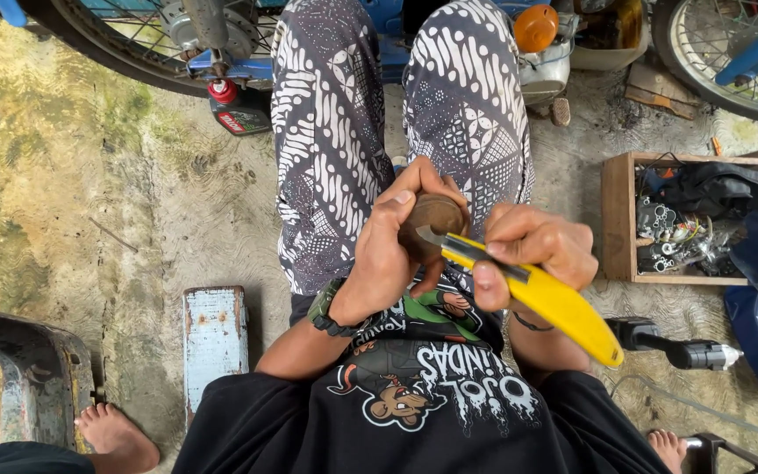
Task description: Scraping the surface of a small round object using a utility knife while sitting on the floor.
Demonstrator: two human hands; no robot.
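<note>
While the left hand [388, 254] grips a small brown round piece [436, 219] at frame centre, the right hand [532, 246] presses a yellow utility knife [546, 298] against its edge, trimming apparently just begun.

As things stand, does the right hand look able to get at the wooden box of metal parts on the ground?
Probably not right now. The right hand is gripping a yellow utility knife against the brown round piece held by the left hand. The wooden box lies apart to that side, nothing blocking it.
</note>
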